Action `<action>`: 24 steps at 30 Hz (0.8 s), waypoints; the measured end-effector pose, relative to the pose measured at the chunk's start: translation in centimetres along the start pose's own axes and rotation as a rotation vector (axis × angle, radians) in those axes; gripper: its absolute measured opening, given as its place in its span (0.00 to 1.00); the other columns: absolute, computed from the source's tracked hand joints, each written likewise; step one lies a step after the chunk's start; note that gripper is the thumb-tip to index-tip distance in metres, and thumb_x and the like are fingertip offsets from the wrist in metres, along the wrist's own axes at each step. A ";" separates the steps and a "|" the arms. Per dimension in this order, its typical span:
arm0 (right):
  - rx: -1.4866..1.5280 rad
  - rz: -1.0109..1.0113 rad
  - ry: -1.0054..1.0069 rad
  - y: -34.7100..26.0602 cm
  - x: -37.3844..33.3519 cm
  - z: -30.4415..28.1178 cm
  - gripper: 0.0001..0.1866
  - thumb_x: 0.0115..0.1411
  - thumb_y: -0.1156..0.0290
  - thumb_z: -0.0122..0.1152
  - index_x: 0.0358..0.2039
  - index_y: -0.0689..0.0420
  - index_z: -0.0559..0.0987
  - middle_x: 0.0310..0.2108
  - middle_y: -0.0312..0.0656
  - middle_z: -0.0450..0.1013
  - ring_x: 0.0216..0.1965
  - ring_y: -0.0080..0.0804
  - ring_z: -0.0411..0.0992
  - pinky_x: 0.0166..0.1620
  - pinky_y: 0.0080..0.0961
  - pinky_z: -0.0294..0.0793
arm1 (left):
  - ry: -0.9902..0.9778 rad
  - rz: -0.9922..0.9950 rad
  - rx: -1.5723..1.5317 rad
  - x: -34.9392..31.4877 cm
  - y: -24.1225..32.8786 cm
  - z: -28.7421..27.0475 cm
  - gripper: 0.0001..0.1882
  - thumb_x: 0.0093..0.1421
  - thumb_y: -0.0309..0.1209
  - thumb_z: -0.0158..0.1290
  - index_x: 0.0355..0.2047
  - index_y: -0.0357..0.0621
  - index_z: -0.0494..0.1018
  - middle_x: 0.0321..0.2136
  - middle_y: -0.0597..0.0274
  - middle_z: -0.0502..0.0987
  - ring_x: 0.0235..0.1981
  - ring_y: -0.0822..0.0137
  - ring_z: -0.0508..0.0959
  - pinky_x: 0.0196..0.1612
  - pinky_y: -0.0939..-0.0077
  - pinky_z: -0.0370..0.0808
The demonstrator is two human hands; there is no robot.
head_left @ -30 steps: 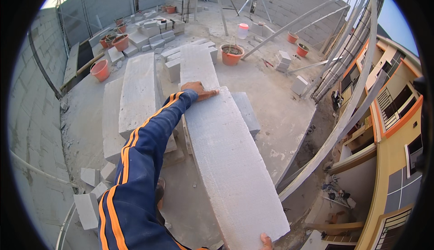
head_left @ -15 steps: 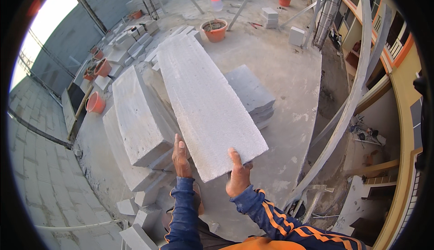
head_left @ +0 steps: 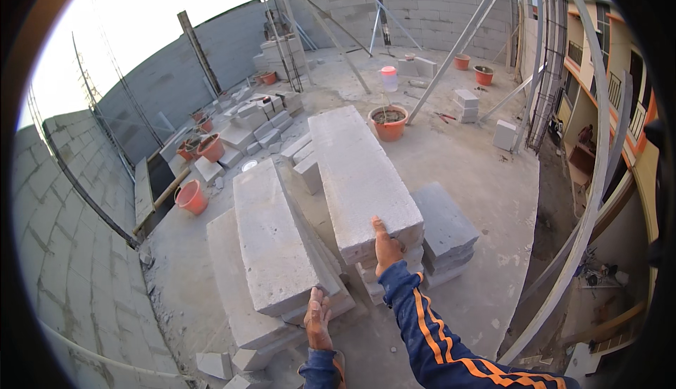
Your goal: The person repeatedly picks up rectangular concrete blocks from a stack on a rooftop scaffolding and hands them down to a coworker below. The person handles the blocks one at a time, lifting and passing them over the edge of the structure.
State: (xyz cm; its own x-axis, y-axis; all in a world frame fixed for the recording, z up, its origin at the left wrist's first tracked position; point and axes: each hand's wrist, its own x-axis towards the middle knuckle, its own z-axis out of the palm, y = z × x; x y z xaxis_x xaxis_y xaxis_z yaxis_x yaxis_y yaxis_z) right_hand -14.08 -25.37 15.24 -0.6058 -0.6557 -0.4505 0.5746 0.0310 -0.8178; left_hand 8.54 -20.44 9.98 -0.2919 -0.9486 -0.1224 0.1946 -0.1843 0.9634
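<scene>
A long white lightweight concrete block (head_left: 362, 178) lies on top of a stack in front of me. My right hand (head_left: 389, 247) grips its near right corner, thumb on the top face and fingers over the near end, partly hidden. My left hand (head_left: 318, 318) is open, its fingers stretched upward beside the near corner of another long block (head_left: 274, 237); whether it touches cannot be told. That block rests tilted on wider slabs (head_left: 229, 269) to the left. To the right of the gripped block stands a lower stack of grey blocks (head_left: 443, 223).
Orange buckets stand around, one with dark mix (head_left: 389, 132) beyond the stacks and another (head_left: 191, 197) at the left. Slanted metal props (head_left: 461, 47) rise from the concrete floor. A slab edge (head_left: 533, 234) drops off on the right. Broken block pieces (head_left: 215, 365) lie near my feet.
The long block has gone down and away from me onto the stack. My left hand has come off its side and moved lower. The view has tilted up.
</scene>
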 end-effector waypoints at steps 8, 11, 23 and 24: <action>-0.197 0.076 -0.018 -2.2 1.8 -0.3 0.66 0.52 0.29 0.54 0.65 0.81 0.43 0.70 0.63 0.40 0.71 0.53 0.41 0.70 0.45 0.39 | -0.064 -0.035 0.036 -0.4 -0.9 1.0 0.47 0.63 0.64 0.39 0.69 0.41 0.50 0.69 0.45 0.51 0.68 0.46 0.55 0.68 0.50 0.48; -0.317 0.069 -0.052 -2.9 0.7 -0.6 0.69 0.50 0.24 0.51 0.63 0.83 0.46 0.68 0.67 0.44 0.70 0.54 0.44 0.69 0.40 0.42 | -0.135 -0.096 0.068 -0.8 -1.8 1.7 0.46 0.63 0.64 0.40 0.69 0.41 0.52 0.68 0.46 0.53 0.68 0.46 0.55 0.68 0.50 0.48; -0.727 0.142 -0.112 12.2 -9.1 -25.2 0.51 0.55 0.39 0.58 0.62 0.73 0.61 0.62 0.65 0.60 0.65 0.56 0.58 0.66 0.37 0.56 | -0.347 -0.298 0.265 -2.0 -6.9 2.4 0.45 0.63 0.66 0.36 0.68 0.43 0.55 0.68 0.48 0.55 0.67 0.47 0.57 0.68 0.50 0.47; -0.799 0.181 -0.091 12.9 -11.4 -29.2 0.49 0.57 0.40 0.58 0.63 0.72 0.61 0.63 0.65 0.59 0.65 0.56 0.58 0.66 0.37 0.56 | -0.380 -0.319 0.279 -2.1 -7.4 2.9 0.45 0.63 0.65 0.37 0.68 0.43 0.55 0.68 0.47 0.55 0.67 0.47 0.58 0.68 0.50 0.47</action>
State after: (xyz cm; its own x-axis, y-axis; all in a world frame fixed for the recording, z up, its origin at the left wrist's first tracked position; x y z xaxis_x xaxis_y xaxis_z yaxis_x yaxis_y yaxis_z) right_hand -15.83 4.54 -0.66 -0.4747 -0.6468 -0.5968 0.0731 0.6468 -0.7592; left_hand 4.95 -16.37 3.76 -0.6222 -0.6881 -0.3733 -0.1982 -0.3228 0.9255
